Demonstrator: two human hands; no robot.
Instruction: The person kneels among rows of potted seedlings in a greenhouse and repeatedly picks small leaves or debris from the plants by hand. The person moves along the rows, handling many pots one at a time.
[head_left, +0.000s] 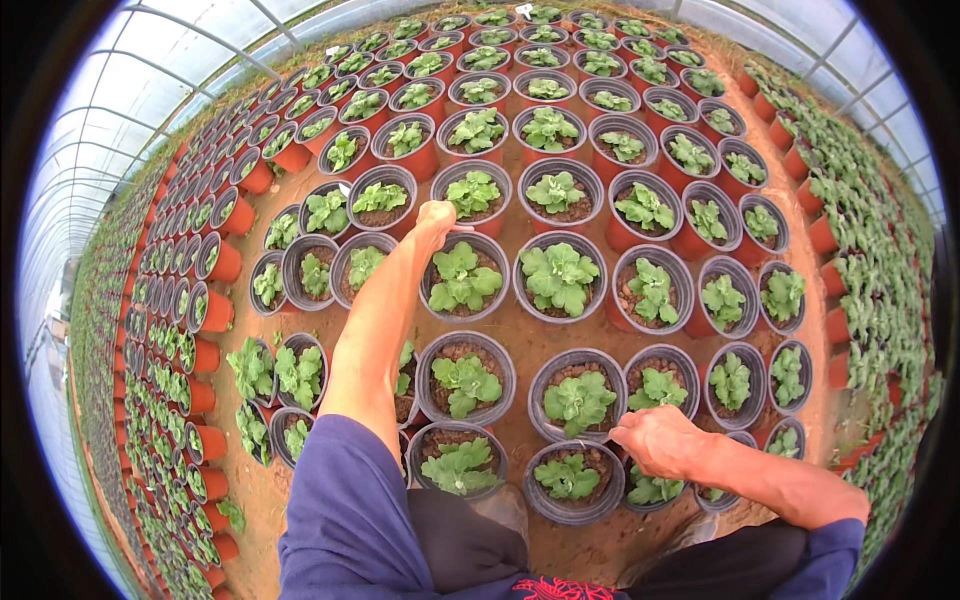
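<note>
My left hand (438, 217) reaches forward, its fingers closed at the near rim of a potted leafy plant (474, 193); a thin pale piece sticks out beside the fingers, and I cannot tell what it is or whether the hand grips the rim. Lower right, my right hand (651, 441) has its fingers curled at the right rim of a black-rimmed plastic pot (579, 399) with a lobed green plant in brown soil. Another potted plant (568, 480) stands just below that hand, to the left. The fingertips of both hands are partly hidden.
Rows of red pots with black rims (559, 277) stand close together on bare brown soil (517, 341). Denser rows of pots lie left (217, 259) and right (836, 277), beyond strips of soil. My shoes are between the nearest pots. A greenhouse frame with plastic film (150, 56) curves around.
</note>
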